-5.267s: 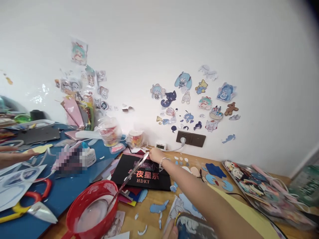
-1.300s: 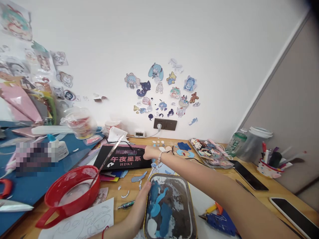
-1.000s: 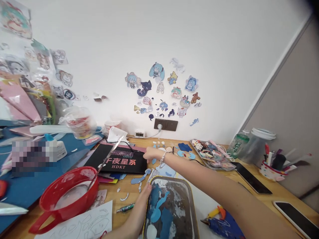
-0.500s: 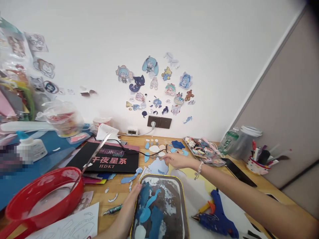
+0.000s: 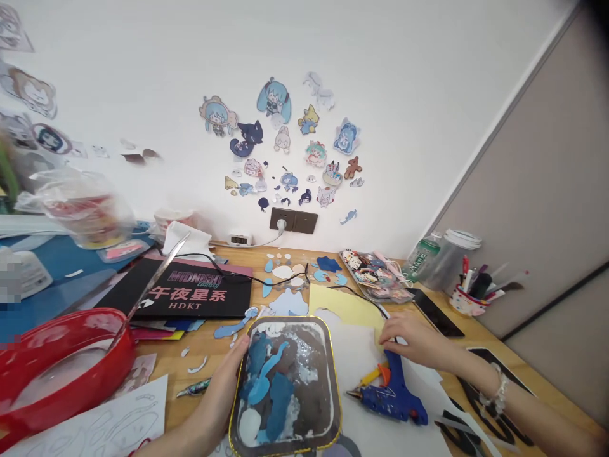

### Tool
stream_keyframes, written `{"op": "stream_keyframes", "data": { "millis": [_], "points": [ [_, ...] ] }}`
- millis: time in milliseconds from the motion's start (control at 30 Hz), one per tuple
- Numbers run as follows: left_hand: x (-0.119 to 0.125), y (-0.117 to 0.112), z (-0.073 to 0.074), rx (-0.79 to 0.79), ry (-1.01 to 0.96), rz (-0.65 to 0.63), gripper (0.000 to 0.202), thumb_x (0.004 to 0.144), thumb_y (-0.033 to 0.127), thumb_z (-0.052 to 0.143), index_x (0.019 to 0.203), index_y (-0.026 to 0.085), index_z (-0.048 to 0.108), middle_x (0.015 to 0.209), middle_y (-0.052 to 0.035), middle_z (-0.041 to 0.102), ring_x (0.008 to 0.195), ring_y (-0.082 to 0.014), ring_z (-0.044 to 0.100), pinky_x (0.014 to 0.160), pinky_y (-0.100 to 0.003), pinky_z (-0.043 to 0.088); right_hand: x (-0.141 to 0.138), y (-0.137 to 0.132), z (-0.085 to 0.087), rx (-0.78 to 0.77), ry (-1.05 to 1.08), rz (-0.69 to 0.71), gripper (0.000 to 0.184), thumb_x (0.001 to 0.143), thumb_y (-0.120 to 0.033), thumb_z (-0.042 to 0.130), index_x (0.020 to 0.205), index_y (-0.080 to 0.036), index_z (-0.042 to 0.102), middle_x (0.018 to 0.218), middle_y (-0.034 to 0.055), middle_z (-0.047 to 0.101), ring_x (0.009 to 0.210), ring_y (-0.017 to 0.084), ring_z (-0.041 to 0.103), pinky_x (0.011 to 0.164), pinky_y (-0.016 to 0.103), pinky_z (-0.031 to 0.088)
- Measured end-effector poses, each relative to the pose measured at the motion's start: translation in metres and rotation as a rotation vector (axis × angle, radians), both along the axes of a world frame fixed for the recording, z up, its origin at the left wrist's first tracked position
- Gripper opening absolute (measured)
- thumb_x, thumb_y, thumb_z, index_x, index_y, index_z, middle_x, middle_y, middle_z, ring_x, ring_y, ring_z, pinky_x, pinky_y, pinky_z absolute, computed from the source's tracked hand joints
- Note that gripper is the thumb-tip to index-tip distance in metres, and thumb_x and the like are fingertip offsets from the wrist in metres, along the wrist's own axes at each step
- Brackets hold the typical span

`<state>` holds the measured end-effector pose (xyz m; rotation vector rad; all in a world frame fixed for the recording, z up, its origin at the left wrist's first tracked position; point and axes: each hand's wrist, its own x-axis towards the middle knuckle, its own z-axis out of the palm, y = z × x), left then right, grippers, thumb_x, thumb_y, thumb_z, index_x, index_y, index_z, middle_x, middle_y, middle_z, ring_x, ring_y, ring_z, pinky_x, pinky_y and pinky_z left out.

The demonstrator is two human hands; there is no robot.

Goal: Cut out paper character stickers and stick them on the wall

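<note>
My left hand [image 5: 223,384] rests flat against the left edge of a dark rectangular tray [image 5: 328,371] that holds several blue and white cut-out shapes. My right hand [image 5: 413,339] lies on the white paper just above a blue glue gun [image 5: 387,393], its fingers curled loosely near the edge of a yellow sheet [image 5: 345,304]. Nothing shows plainly in its grip. A black cord [image 5: 266,279] runs across the desk towards the wall socket [image 5: 292,220].
A red bowl [image 5: 57,371] with a long blade in it stands at the left, behind it a black printed folder [image 5: 185,295]. Blue paper cut-outs [image 5: 290,279], a pack of stickers [image 5: 373,273], phones [image 5: 435,312], jars, a pen cup [image 5: 469,298] and scissors [image 5: 476,416] crowd the wooden desk.
My right hand has drawn back from the black folder and cord, past the cut-outs, to the glue gun near me. The view has swung right. My left hand stays at the tray.
</note>
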<state>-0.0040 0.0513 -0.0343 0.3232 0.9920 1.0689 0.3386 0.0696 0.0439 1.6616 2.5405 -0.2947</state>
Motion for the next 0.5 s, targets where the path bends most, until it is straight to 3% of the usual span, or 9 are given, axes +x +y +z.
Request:
{"op": "stream_keyframes", "data": {
  "millis": [67, 267, 500],
  "points": [
    [0.000, 0.001, -0.002, 0.006, 0.019, 0.006, 0.028, 0.088, 0.031, 0.048, 0.114, 0.022, 0.055, 0.124, 0.0009, 0.055, 0.114, -0.0175, 0.050, 0.105, -0.030, 0.030, -0.004, -0.006, -0.004, -0.023, -0.026, 0.033, 0.024, 0.082, -0.025, 0.047, 0.078, -0.027, 0.071, 0.083, 0.0052, 0.066, 0.086, 0.020, 0.055, 0.082, 0.032, 0.038],
    [-0.002, -0.002, -0.003, 0.027, 0.041, -0.021, 0.032, 0.086, 0.033, 0.048, 0.116, 0.021, 0.054, 0.116, -0.0036, 0.060, 0.108, -0.0217, 0.056, 0.098, -0.037, 0.040, -0.008, 0.001, -0.006, -0.109, -0.104, 0.104, 0.015, 0.071, -0.021, 0.058, 0.068, -0.026, 0.071, 0.073, 0.0044, 0.064, 0.088, 0.021, 0.052, 0.077, 0.030, 0.037],
    [-0.003, -0.001, -0.003, 0.079, 0.100, -0.005, 0.033, 0.086, 0.032, 0.049, 0.116, 0.019, 0.054, 0.117, -0.0046, 0.060, 0.107, -0.0218, 0.056, 0.098, -0.036, 0.040, -0.015, 0.002, -0.009, -0.160, -0.196, 0.115, 0.015, 0.058, -0.018, 0.065, 0.073, -0.020, 0.068, 0.071, 0.0046, 0.061, 0.078, 0.021, 0.052, 0.062, 0.028, 0.035]
  ]
}}
